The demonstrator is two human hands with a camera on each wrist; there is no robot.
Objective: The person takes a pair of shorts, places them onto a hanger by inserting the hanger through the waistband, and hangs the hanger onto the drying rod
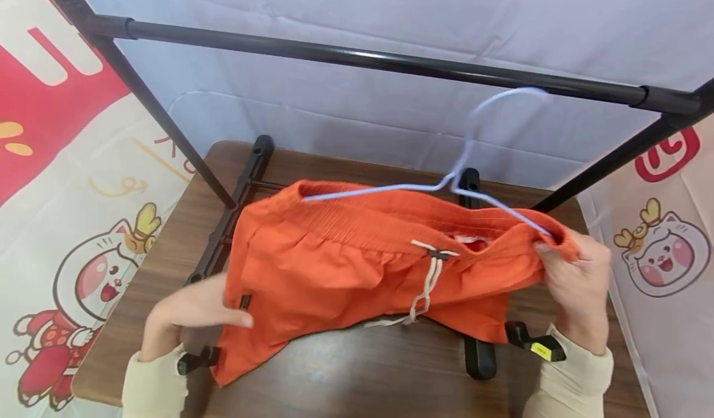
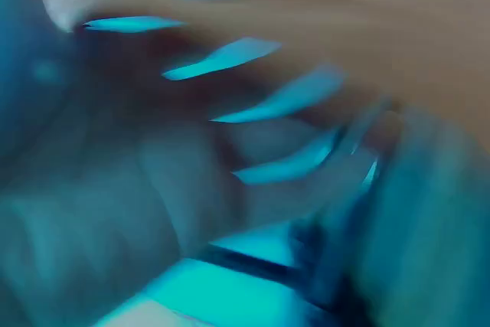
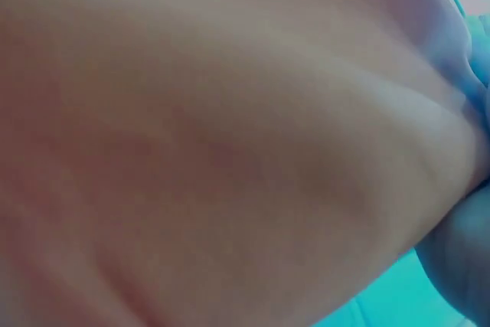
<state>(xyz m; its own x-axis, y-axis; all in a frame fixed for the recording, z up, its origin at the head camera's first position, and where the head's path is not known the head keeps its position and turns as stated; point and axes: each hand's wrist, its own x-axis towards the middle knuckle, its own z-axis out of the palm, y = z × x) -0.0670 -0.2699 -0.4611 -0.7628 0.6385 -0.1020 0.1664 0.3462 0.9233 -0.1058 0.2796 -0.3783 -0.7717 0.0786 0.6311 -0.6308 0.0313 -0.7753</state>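
Note:
Orange shorts [image 1: 346, 269] with a pale drawstring [image 1: 432, 278] and a dark cord stopper hang spread out in the head view. A light blue hanger [image 1: 385, 188] lies inside their waistband, its hook raised in front of the black rail; whether they touch I cannot tell. My right hand [image 1: 580, 269] grips the waistband at the hanger's right end, thumb in front. Beside the lower left side of the shorts is my left hand [image 1: 192, 306], blurred, its thumb across the fabric and its other fingers partly hidden. The left wrist view shows spread fingers [image 2: 207, 151]; the right is mostly filled by skin.
A black rack with a horizontal rail [image 1: 334, 52] stands over the brown wooden table [image 1: 334, 368]. Its feet [image 1: 481, 359] rest on the tabletop. Behind hangs a pale cloth [image 1: 346, 120], with cartoon-printed sheets [image 1: 100, 275] at both sides.

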